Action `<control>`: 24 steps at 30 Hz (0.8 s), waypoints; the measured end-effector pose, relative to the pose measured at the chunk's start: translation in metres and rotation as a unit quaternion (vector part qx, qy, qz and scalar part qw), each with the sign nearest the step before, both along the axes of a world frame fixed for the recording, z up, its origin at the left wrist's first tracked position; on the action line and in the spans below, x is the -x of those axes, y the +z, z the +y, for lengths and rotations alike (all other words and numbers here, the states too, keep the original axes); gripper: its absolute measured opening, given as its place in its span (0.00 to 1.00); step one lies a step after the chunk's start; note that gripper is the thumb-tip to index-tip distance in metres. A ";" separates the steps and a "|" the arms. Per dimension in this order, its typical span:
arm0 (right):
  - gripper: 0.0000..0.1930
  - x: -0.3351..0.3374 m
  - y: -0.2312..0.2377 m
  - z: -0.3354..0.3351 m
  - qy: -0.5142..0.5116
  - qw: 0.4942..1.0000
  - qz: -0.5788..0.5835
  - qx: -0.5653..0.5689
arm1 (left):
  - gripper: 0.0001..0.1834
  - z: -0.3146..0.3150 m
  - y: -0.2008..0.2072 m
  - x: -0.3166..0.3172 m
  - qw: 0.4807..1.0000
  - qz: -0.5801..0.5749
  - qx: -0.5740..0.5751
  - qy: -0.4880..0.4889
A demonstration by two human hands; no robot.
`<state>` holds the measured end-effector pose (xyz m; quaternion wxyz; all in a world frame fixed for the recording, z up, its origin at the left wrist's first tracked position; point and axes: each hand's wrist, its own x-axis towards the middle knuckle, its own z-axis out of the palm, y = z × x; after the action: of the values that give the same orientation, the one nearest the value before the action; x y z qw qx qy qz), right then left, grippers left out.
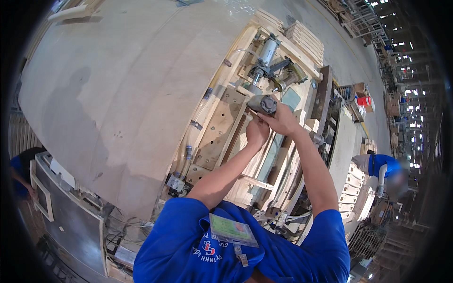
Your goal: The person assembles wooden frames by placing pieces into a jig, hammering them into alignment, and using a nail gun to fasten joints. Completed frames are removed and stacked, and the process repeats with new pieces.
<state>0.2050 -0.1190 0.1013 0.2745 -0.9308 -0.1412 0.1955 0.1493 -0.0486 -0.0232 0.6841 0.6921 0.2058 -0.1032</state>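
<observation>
Item: one grey power tool [263, 104], clasped in my right hand [284, 121], just right of a perforated plate [218, 128]; handle and working tip hidden. My left hand [257, 132]: just below, fingertips obscured; whether it grips anything, I cannot tell.

The underside of the grey tool [262, 104] is hidden; a co-worker's head [397, 179] is blurred.

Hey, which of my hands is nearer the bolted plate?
Left. Your left hand is to the right of the bolted plate; your right hand is farther right, on the grey power tool.
</observation>
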 end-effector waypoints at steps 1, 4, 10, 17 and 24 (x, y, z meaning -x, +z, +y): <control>0.28 0.007 0.005 0.004 -0.002 1.000 -0.005 0.010 | 0.15 0.001 -0.001 0.006 1.000 0.009 -0.022 -0.002; 0.26 0.044 -0.003 -0.019 0.022 0.998 -0.039 -0.037 | 0.15 -0.002 0.002 0.057 0.998 -0.006 0.045 -0.030; 0.24 0.128 0.017 0.016 0.055 0.986 0.140 -0.069 | 0.14 0.044 0.010 0.161 0.952 0.166 0.245 -0.076; 0.24 0.153 0.011 0.040 0.103 0.975 0.182 -0.075 | 0.16 0.080 0.024 0.194 0.927 0.182 0.320 -0.076; 0.24 0.148 0.011 0.053 0.123 0.974 0.189 -0.040 | 0.16 0.089 0.028 0.192 0.932 0.178 0.304 -0.090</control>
<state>0.0571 -0.0661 0.1128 0.3068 -0.8412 -0.2076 0.3940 -0.0432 0.0401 0.0046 0.8019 0.4370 0.2193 -0.3434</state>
